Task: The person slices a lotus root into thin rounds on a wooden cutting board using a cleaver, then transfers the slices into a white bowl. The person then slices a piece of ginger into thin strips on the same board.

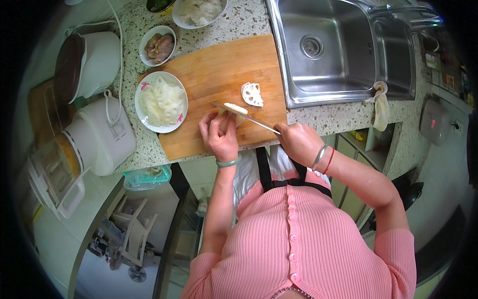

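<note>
Head view: left hand has its fingers bent and closed on a pale lotus root piece, pinning it to the board; right hand has its fingers wrapped around the handle of the knife, blade running across just beyond the left fingertips. Piece sits right at those fingertips, mostly hidden; a white bit shows past the blade, can't tell if it's cut free. Handling, best guess: light, stiff and crisp, wet so a bit slippery, thin slices likely to snap at the holes. Best hold is on the outer rim from the near side, fingertips curled back from the edge; knife should feel stiff, handle only. Counts: 2 hands, 1 knife, 1 board, 1 piece under the left fingers, 1 loose holed lotus root chunk beyond and right of them, not touched. 1 white plate left of the left fingers, heaped with pale slices, overlapping, not countable. Farther out past them on the table: 1 small bowl of meat, 1 bowl of white food, 1 dark bowl of greens. 1 sink, two basins, beyond and right of the right fingers.
</note>
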Demonstrator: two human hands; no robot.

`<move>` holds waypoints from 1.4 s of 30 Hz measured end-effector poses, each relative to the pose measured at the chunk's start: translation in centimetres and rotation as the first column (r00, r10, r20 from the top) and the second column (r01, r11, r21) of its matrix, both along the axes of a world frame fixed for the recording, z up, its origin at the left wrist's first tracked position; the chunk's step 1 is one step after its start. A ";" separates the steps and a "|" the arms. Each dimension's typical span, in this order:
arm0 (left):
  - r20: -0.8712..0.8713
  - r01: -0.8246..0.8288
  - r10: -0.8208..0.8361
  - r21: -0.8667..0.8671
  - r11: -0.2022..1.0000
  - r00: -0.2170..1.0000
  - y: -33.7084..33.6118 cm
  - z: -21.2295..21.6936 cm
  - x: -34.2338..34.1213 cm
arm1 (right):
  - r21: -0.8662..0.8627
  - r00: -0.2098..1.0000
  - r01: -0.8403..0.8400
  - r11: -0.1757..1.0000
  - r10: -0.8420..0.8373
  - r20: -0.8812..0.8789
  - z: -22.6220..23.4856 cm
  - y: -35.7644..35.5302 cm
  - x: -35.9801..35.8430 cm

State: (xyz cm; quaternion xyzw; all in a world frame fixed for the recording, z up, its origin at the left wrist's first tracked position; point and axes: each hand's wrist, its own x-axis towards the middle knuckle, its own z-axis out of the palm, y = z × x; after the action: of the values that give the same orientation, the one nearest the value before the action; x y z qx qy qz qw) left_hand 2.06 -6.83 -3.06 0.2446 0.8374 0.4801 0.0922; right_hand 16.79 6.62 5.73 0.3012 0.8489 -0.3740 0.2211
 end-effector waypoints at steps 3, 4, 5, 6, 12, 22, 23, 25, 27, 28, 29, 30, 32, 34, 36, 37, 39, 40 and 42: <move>-0.048 -0.017 0.019 0.047 0.999 0.999 0.3 -0.4 -0.2 | -0.024 1.000 -0.019 1.000 0.019 0.021 0.0 0.5 -0.5; -0.067 -0.013 0.015 0.032 0.999 0.998 0.2 -0.5 -0.2 | -0.024 0.999 -0.025 0.999 0.026 0.036 0.0 0.5 -0.7; -0.084 -0.006 0.008 0.018 1.000 0.996 0.1 -0.6 -0.2 | -0.023 0.998 -0.029 0.999 0.030 0.053 0.0 0.5 -0.9; -0.101 0.000 0.001 0.004 1.000 0.995 0.0 -0.8 -0.2 | -0.025 0.998 -0.030 0.999 0.031 0.054 -0.1 0.5 -1.2; -0.085 0.010 -0.004 0.071 0.997 0.996 -0.1 -1.2 0.2 | 0.023 1.000 -0.009 1.000 0.009 0.007 -2.9 -0.3 -2.5; -0.015 0.015 -0.014 0.048 0.999 1.000 0.3 0.2 -0.1 | 0.036 0.989 0.093 0.995 -0.088 -0.122 -4.3 0.1 -1.2; -0.029 -0.005 0.007 0.052 0.999 1.000 0.5 0.3 0.0 | 0.039 0.988 0.090 0.995 -0.085 -0.129 -3.4 0.4 -1.1; -0.044 -0.023 0.024 0.043 0.999 0.999 0.2 0.3 0.0 | 0.051 0.985 0.080 0.995 -0.071 -0.158 -2.8 0.1 -0.4; -0.038 -0.024 0.026 0.041 0.999 0.999 0.3 0.2 0.1 | 0.055 0.992 0.067 0.996 -0.060 -0.111 -1.9 -0.2 -0.1; -0.027 -0.021 0.022 0.039 0.999 0.999 0.3 0.3 0.2 | 0.056 0.995 0.061 0.997 -0.055 -0.088 -1.5 -0.4 0.0; -0.018 -0.021 0.022 0.034 0.999 1.000 0.3 0.3 0.2 | 0.071 0.996 0.049 0.996 -0.043 -0.083 -1.3 -0.6 0.3; -0.032 -0.022 0.023 0.029 0.999 0.999 0.2 0.3 0.1 | 0.048 0.996 0.047 0.998 -0.043 -0.080 -1.0 -0.8 0.4; -0.060 -0.022 0.023 0.019 1.000 0.998 0.1 0.0 0.0 | 0.004 0.997 0.042 0.999 -0.042 -0.072 -0.2 -0.7 0.4; -0.079 -0.007 0.008 0.015 1.000 0.997 0.0 -0.3 -0.2 | -0.016 0.999 0.036 0.999 -0.037 -0.034 0.0 -0.7 0.4; -0.087 0.003 -0.002 0.016 1.000 0.996 -0.1 -0.4 -0.2 | -0.034 1.000 0.026 0.999 -0.027 0.000 0.2 -0.5 0.3; -0.086 0.006 -0.005 0.018 1.000 0.996 -0.1 -0.4 -0.2 | -0.042 1.000 0.021 0.999 -0.021 0.014 0.3 -0.4 0.2; -0.091 0.012 -0.009 0.038 0.999 0.996 0.0 -0.4 -0.3 | -0.053 0.999 0.009 0.999 -0.007 0.036 0.6 -0.1 -0.3; -0.097 0.014 -0.009 0.053 0.998 0.995 0.0 -0.5 -0.4 | -0.058 0.999 0.001 0.998 0.001 0.044 0.8 0.1 -0.7; -0.099 0.023 -0.015 0.076 0.997 0.995 0.0 -0.7 -0.4 | -0.047 0.999 0.002 0.999 0.000 0.034 0.7 0.2 -1.1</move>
State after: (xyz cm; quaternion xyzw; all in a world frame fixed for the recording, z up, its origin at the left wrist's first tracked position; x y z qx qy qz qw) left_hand 1.69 -6.81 -3.77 0.2795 0.8194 0.4984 0.0458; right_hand 15.65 6.79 6.42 0.3026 0.8358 -0.3889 0.2424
